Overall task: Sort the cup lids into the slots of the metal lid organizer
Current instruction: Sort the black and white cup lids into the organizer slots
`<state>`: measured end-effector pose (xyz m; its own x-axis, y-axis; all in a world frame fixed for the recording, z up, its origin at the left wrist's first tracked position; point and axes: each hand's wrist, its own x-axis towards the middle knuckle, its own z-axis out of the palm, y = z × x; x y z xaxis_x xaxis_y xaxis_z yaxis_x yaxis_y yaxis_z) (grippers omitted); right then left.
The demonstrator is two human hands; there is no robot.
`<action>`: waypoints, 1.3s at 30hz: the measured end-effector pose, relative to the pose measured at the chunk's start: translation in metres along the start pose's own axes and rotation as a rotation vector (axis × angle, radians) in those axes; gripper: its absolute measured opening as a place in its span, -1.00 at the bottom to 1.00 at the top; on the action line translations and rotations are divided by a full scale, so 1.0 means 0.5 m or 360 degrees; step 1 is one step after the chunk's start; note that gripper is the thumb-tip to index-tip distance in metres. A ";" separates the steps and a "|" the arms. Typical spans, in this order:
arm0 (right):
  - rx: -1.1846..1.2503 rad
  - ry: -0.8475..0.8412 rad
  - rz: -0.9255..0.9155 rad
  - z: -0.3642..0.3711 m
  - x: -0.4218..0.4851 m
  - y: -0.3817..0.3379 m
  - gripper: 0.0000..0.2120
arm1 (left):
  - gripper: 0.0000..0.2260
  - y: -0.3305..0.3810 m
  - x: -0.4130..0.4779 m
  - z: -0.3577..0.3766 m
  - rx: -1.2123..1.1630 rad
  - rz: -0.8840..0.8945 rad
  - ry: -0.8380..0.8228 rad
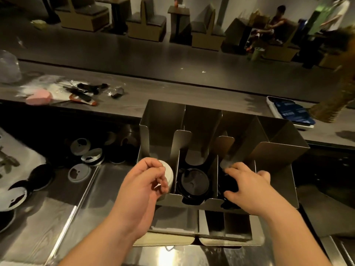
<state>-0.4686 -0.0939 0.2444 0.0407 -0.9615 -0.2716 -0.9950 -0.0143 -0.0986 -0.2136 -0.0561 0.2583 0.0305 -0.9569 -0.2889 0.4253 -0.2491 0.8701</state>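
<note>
Hands (pixel 143 181) (pixel 247 184) at organizer (pixel 276 150), loose lids (pixel 79 172) leftward.

Dim, warm yellow-brown cast overall. Brightest spot: a hard specular glare on the steel worktop (pixel 80 200) at bottom centre, between the forearms. Softer streaked reflections run along its brushed panels. Deep shadow inside the metal lid organizer (pixel 272 150), where the black lids (pixel 193 184) lose nearly all detail. Strong wide-angle bowing: counter edges curve, corners stretch. Left and right margins smeared; the background seating (pixel 146 22) is soft, grainy and compressed. Both hands fairly sharp.
</note>
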 end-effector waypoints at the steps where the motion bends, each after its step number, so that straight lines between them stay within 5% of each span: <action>1: -0.0017 -0.0021 0.0005 -0.002 0.000 0.002 -0.36 | -0.79 0.003 -0.004 0.001 0.0026 -0.0009 -0.0060; 14: 0.0084 0.0086 -0.0060 0.009 -0.021 0.016 -0.39 | -0.78 -0.022 -0.007 0.053 0.0156 -0.0150 -0.0211; 19: 0.0254 0.0231 -0.0133 -0.004 -0.034 0.040 -0.33 | -0.99 -0.039 -0.011 0.080 0.0087 -0.0143 -0.0208; 24: 0.0396 0.0515 -0.0225 0.007 -0.045 0.055 -0.59 | -0.91 -0.053 -0.019 0.096 0.0069 -0.0120 -0.0143; 31: 0.0009 0.0272 -0.0254 0.038 -0.028 0.021 -0.46 | -0.74 -0.060 -0.031 0.103 0.0055 -0.0073 -0.0099; 39: -0.0073 0.0211 -0.0295 0.040 -0.021 0.037 -0.44 | -0.80 -0.067 -0.026 0.095 -0.0013 -0.0080 -0.0037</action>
<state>-0.4856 -0.0787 0.2262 0.2137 -0.9689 -0.1244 -0.9749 -0.2033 -0.0909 -0.2711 -0.0424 0.2516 -0.0121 -0.9464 -0.3229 0.4332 -0.2960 0.8513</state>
